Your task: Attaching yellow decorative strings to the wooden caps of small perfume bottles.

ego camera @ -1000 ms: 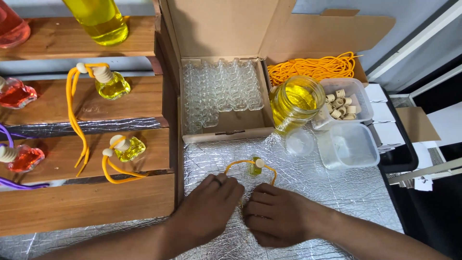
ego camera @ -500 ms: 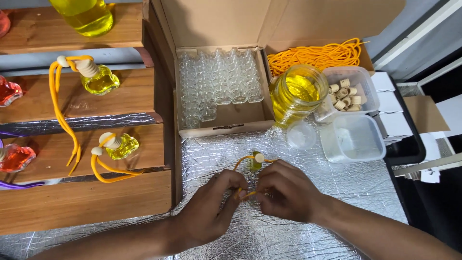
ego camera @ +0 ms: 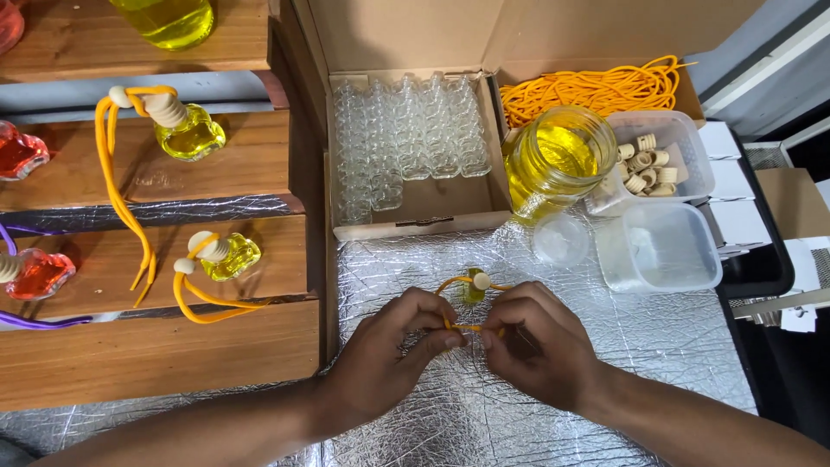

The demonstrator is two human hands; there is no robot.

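Note:
My left hand (ego camera: 393,355) and my right hand (ego camera: 536,346) meet over the silver foil mat (ego camera: 674,346). Between their fingertips both pinch the same orange cord (ego camera: 471,328). The cord loops up through a small pale bead (ego camera: 482,281) to a tiny bottle of yellow liquid (ego camera: 473,292), which lies just beyond my fingers and is partly hidden by them.
A cardboard box of empty little glass bottles (ego camera: 406,143) stands behind, with a bundle of orange cords (ego camera: 596,86), a jar of yellow liquid (ego camera: 558,160), a tub of wooden caps (ego camera: 648,160) and an empty plastic tub (ego camera: 661,246). Wooden steps (ego camera: 156,346) at left hold finished yellow and red bottles.
Both hands have risen off the mat and come together, now pinching the orange cord between their fingertips. The view has shifted slightly left and closer.

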